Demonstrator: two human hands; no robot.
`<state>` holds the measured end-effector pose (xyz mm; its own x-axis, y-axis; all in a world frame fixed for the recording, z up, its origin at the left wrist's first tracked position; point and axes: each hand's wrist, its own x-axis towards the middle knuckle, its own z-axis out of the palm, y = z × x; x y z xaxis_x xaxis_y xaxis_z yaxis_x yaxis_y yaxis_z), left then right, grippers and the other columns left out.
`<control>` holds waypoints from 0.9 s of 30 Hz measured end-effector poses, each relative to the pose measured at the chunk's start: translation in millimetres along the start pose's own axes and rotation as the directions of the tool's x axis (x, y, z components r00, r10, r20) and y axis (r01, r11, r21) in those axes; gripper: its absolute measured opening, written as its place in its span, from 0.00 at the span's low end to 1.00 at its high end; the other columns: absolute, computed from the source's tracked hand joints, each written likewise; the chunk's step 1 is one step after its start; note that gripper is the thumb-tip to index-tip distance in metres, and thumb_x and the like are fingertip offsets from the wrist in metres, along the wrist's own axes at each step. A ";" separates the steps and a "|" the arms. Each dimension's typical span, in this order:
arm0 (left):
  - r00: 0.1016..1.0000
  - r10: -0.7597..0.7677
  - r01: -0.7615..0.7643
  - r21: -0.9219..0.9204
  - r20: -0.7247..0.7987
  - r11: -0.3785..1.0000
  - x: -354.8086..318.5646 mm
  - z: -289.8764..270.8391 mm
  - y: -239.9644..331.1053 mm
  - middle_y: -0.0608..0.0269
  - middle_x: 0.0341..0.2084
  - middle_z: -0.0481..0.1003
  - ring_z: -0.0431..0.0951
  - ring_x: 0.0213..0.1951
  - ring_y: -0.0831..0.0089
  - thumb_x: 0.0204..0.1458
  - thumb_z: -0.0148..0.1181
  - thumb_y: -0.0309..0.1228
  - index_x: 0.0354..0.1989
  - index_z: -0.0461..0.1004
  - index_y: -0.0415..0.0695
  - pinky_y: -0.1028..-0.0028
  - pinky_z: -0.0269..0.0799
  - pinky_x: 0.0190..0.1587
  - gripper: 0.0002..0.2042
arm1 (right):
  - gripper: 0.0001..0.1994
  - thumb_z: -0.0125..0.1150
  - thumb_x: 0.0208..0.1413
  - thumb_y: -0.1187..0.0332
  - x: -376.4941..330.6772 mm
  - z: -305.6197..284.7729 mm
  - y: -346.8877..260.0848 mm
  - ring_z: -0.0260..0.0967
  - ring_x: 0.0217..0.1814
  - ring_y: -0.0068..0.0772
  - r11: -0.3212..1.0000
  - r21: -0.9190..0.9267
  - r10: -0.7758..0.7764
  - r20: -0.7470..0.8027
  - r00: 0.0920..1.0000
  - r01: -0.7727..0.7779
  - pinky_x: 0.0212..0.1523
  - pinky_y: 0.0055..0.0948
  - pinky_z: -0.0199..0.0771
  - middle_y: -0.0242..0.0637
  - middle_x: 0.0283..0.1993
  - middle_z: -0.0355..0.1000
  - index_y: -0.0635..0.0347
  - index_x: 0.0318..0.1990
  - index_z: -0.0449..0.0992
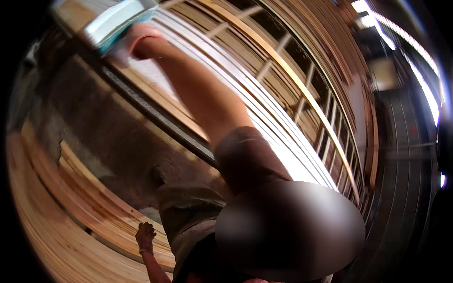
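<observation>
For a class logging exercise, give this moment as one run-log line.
Right hand: at white-and-teal object, grip blurred | Left hand: loosely curled, wooden boards behind

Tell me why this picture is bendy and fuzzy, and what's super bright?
In the head view, the fisheye lens curves the wooden boards near the rim; in the head view, the white-and-teal object at upper left and the hand beside it look smeared, probably from motion; in the head view, bright strips glare at upper right.

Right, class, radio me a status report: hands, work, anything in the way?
Right hand at white-and-teal thing, grip blurred. Left hand curled, near wooden planks. White boards below right arm; obstructions unclear.
</observation>
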<state>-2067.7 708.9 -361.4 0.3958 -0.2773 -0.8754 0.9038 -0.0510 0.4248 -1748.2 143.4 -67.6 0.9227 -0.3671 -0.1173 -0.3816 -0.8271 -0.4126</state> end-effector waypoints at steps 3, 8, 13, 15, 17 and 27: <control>0.967 -0.208 0.192 0.115 0.145 0.975 10.1 -11.8 35.0 0.73 0.19 0.57 0.53 0.20 0.81 0.63 0.52 0.43 0.25 0.63 0.49 0.76 0.49 0.23 0.16 | 0.16 0.76 0.32 0.61 -28.5 16.1 23.8 0.81 0.45 0.34 0.961 -0.276 0.008 0.048 0.999 0.006 0.40 0.36 0.81 0.42 0.38 0.81 0.54 0.33 0.86; 0.960 -0.217 0.122 0.432 0.178 0.894 46.2 -13.5 53.3 0.70 0.17 0.57 0.55 0.18 0.76 0.64 0.52 0.45 0.26 0.64 0.47 0.74 0.53 0.22 0.18 | 0.14 0.74 0.44 0.64 -232.3 -19.1 63.8 0.82 0.38 0.39 0.962 -0.272 0.131 0.424 0.896 -0.012 0.30 0.37 0.81 0.41 0.32 0.80 0.61 0.38 0.84; 0.898 -0.211 0.055 0.375 0.387 0.925 83.5 51.5 100.8 0.68 0.22 0.67 0.69 0.26 0.72 0.65 0.50 0.45 0.31 0.70 0.47 0.71 0.64 0.29 0.16 | 0.12 0.62 0.58 0.65 -466.2 -21.0 141.8 0.79 0.39 0.38 0.853 -0.148 0.514 0.406 0.756 -0.501 0.33 0.38 0.82 0.42 0.34 0.77 0.64 0.44 0.76; 0.861 -0.289 0.106 0.407 0.419 0.907 92.3 73.0 95.7 0.68 0.24 0.67 0.70 0.28 0.71 0.66 0.50 0.45 0.30 0.70 0.48 0.70 0.66 0.31 0.16 | 0.14 0.65 0.54 0.67 -573.7 -39.7 155.4 0.79 0.39 0.33 0.783 0.019 0.606 0.199 0.770 -0.622 0.38 0.34 0.83 0.43 0.33 0.77 0.63 0.47 0.77; 0.957 -0.233 0.129 0.467 0.171 0.875 79.4 121.9 74.4 0.69 0.22 0.66 0.69 0.27 0.71 0.65 0.52 0.45 0.29 0.70 0.48 0.69 0.65 0.30 0.16 | 0.19 0.62 0.56 0.61 -681.2 -16.1 202.1 0.76 0.48 0.32 0.741 -0.525 0.658 0.440 0.611 -0.419 0.44 0.30 0.79 0.37 0.47 0.77 0.55 0.55 0.76; 0.966 -0.179 -0.033 0.778 0.185 0.627 49.0 153.9 -39.3 0.46 0.57 0.74 0.76 0.57 0.65 0.60 0.62 0.45 0.62 0.64 0.25 0.71 0.69 0.61 0.34 | 0.13 0.52 0.60 0.65 -1073.3 -38.1 307.3 0.76 0.53 0.40 0.344 -0.508 0.898 -0.067 0.435 -0.789 0.50 0.36 0.75 0.40 0.47 0.80 0.56 0.46 0.81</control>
<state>-2108.8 549.7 -385.5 0.1905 -0.4364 -0.8794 0.4270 -0.7698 0.4745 -2857.9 267.1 -34.0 0.0549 -0.9309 -0.3610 -0.8875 -0.2112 0.4096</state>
